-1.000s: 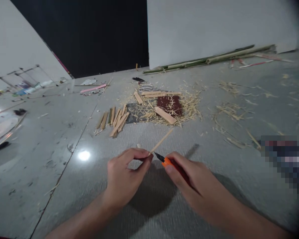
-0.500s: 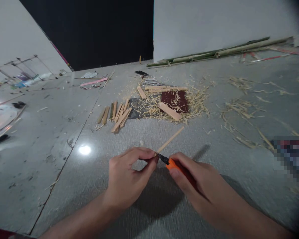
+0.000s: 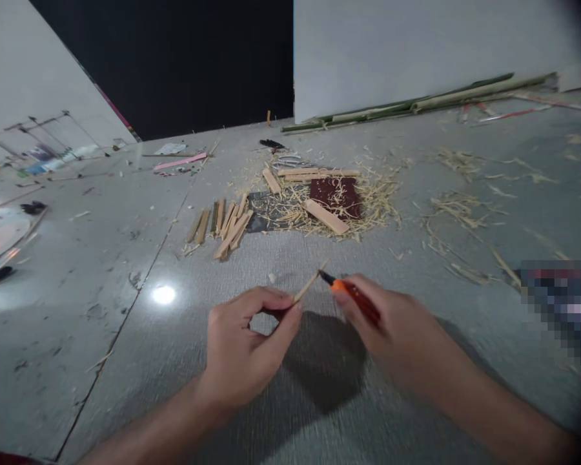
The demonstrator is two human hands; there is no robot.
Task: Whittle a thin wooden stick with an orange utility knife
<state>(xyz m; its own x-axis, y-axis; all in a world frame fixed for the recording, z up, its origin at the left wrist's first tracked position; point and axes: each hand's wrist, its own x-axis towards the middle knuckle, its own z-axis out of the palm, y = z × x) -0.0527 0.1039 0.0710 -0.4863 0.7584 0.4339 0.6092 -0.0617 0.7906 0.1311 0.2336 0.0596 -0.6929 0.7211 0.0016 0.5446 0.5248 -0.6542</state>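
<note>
My left hand (image 3: 246, 345) pinches a thin bamboo stick (image 3: 310, 282) between thumb and forefinger, the stick pointing up and to the right. My right hand (image 3: 385, 318) is closed round an orange utility knife (image 3: 352, 294), whose dark blade tip meets the stick near its far end. Both hands hover low over the grey floor (image 3: 140, 361).
Ahead lie a row of cut bamboo slats (image 3: 223, 227), a heap of shavings (image 3: 368, 200) round a dark red sheet (image 3: 335, 196), and a wider slat (image 3: 326, 216). Long green bamboo poles (image 3: 416, 103) rest along the far wall. More shavings (image 3: 458, 210) are scattered at right.
The knife has slid outward along the stick, from near my left fingers to its far end. The visible length of stick looks shorter now.
</note>
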